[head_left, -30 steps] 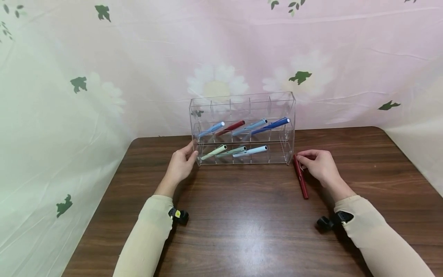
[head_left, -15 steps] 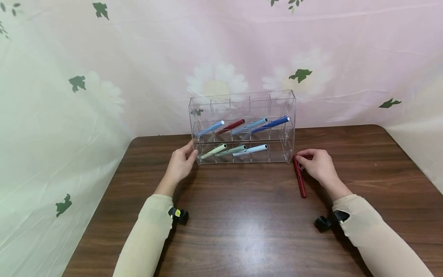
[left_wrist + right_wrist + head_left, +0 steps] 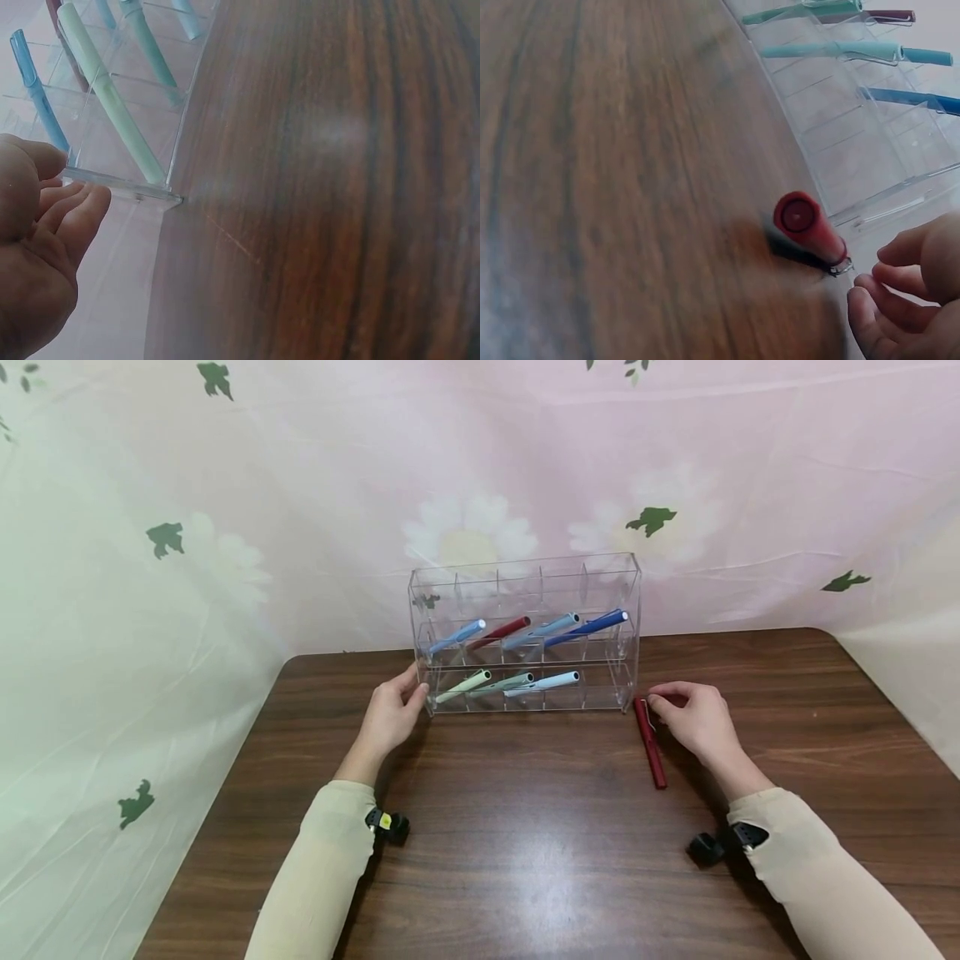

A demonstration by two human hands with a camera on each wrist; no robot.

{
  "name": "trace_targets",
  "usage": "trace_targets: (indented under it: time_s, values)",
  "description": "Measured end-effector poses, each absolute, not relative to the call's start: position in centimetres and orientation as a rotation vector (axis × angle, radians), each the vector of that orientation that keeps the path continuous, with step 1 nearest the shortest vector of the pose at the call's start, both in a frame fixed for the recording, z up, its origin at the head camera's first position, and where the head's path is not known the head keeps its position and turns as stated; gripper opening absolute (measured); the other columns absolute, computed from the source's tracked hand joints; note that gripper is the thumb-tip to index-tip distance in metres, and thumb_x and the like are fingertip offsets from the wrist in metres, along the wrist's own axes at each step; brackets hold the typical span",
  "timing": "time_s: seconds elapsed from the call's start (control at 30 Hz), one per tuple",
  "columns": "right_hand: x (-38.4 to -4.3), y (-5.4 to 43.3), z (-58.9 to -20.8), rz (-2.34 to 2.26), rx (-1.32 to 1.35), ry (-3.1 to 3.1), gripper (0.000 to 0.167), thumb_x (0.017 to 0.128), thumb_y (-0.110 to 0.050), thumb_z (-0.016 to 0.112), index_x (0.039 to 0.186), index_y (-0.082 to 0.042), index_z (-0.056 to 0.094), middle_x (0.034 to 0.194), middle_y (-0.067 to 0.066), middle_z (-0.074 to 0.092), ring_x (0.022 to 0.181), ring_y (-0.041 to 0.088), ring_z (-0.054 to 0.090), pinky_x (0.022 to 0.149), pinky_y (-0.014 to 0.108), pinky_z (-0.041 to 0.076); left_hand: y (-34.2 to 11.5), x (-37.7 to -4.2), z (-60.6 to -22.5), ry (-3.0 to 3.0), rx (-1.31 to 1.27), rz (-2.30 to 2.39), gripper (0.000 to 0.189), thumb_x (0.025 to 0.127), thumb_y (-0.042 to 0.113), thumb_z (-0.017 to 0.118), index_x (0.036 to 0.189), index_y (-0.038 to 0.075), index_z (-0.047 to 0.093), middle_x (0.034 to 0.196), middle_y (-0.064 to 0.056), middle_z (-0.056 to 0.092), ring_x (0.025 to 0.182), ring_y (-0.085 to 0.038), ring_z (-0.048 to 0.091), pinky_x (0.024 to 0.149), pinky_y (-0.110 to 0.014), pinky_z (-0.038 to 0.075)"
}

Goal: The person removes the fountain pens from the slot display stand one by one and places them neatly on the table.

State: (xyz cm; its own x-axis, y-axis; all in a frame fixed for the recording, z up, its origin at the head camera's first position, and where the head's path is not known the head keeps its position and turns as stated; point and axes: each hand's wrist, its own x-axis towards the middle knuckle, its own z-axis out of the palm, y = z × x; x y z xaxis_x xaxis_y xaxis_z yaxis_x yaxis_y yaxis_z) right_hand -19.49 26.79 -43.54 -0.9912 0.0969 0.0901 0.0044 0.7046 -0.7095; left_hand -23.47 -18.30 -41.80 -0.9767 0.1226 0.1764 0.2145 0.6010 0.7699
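Observation:
A clear acrylic pen rack (image 3: pixel 525 711) stands upright at the back of the table, holding several capped pens in two rows. My left hand (image 3: pixel 392 714) grips the rack's left side wall; in the left wrist view, the thumb is on one face and the fingers on the other. Right of the rack, a dark red pen (image 3: pixel 650 743) with a metal clip lies on the table. Beside its clip end is my right hand (image 3: pixel 697 718), its fingers loosely bent. The right wrist view shows a small gap between those fingertips and the red pen (image 3: pixel 810 225).
In the rack's upper row are a light blue pen (image 3: pixel 457 637), a red pen (image 3: pixel 501 632) and a dark blue pen (image 3: pixel 588 628), among others. A pale green pen (image 3: pixel 463 687) sits lower left. A floral cloth (image 3: pixel 337 510) hangs behind the wooden table (image 3: pixel 495 827).
My right fingertips have come off the red pen's clip end, leaving it lying nearly where it was. The left hand and the rack have stayed in place.

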Motion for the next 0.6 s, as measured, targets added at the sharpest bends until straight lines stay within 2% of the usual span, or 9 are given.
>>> trace_targets:
  time_s: [0.27, 0.6]
  values:
    - [-18.7, 27.0, -42.5, 1.155, -0.038, -2.706, 0.031, 0.107, -0.025, 0.068, 0.121, 0.000, 0.079, 0.110, 0.025, 0.080, 0.076, -0.009, 0.058, 0.064, 0.013, 0.048, -18.2, -23.6, -42.0, -2.662, -0.281, -1.388, 0.051, 0.108, 0.007, 0.060, 0.158, -0.002, 0.051, 0.142, -0.028, 0.067, 0.130, -0.039, 0.069, 0.107, -0.053, 0.059]
    - [-18.3, 26.9, -42.1, 1.147, 0.032, -2.665, 0.028, 0.106, -0.020, 0.067, 0.121, 0.000, 0.079, 0.112, 0.025, 0.080, 0.081, -0.012, 0.055, 0.068, 0.009, 0.044, -18.0, -23.7, -42.1, -2.657, -0.252, -1.423, 0.052, 0.108, 0.011, 0.058, 0.159, 0.001, 0.051, 0.147, -0.026, 0.065, 0.133, -0.037, 0.068, 0.106, -0.052, 0.060]
